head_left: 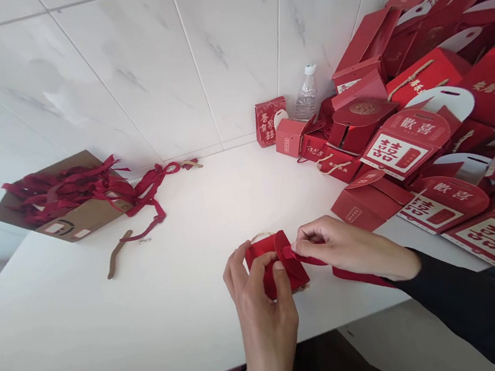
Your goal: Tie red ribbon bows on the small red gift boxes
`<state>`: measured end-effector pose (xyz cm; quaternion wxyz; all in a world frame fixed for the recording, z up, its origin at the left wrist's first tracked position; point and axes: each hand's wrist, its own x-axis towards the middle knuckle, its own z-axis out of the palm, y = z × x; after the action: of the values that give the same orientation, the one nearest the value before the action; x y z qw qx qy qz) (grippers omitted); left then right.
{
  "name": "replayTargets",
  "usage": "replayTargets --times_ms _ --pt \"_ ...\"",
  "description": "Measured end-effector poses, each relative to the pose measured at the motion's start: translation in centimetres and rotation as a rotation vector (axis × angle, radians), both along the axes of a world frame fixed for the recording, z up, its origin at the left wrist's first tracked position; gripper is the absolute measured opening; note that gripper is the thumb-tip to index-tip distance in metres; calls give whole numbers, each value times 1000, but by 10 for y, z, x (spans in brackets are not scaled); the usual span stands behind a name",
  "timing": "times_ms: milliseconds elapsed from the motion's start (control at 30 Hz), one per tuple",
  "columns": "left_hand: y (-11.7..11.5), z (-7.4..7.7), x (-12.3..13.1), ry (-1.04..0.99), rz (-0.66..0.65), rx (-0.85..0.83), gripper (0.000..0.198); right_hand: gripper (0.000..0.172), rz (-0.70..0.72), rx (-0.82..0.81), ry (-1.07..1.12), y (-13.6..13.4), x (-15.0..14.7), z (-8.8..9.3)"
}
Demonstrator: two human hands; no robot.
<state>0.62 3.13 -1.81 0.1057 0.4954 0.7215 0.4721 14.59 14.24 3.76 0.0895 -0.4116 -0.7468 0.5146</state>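
A small red gift box with gold cord at its top and bottom edges lies on the white table, near the front edge. My left hand grips this box, thumb and fingers spread across its face. Between the thumb and fingers of my right hand is a dark red ribbon, pinched close to the box's right side where it meets a rounded flap. More of the ribbon trails below my right wrist. The underside of the box is hidden.
Piled red gift boxes fill the right side, with a clear plastic bottle behind them by the tiled wall. At left stands a cardboard box of red ribbons, some spilling out beside a brown strip.
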Motion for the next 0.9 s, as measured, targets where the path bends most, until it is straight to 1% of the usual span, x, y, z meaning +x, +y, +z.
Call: replayTargets --times_ms 133,267,367,433,500,567,633,733,833,900 --pt "2 5 -6 6 -40 -38 13 34 7 -4 -5 -1 -1 -1" --pt "3 5 -11 16 -84 -35 13 33 18 -18 6 -2 -1 -1" --pt "3 6 -10 -21 -93 -46 11 33 40 -15 3 -1 0 -4" --pt "3 9 -9 -105 -72 -48 10 29 20 34 15 -1 1 -5" --pt "3 14 -8 -235 -46 -24 13 24 -53 148 73 -2 0 -6" --pt "2 20 -7 -370 -37 21 15 24 -100 266 171 -5 -2 -4" --pt "0 26 -8 -442 -40 68 16 26 -50 338 262 -10 -6 0" --pt "-6 33 -8 -441 -7 126 15 24 105 357 342 -16 -15 6" --pt "-12 37 -7 -466 36 143 15 17 187 283 361 -15 -21 9" --pt "-15 38 -7 -500 65 154 14 19 163 205 364 -13 -21 9"
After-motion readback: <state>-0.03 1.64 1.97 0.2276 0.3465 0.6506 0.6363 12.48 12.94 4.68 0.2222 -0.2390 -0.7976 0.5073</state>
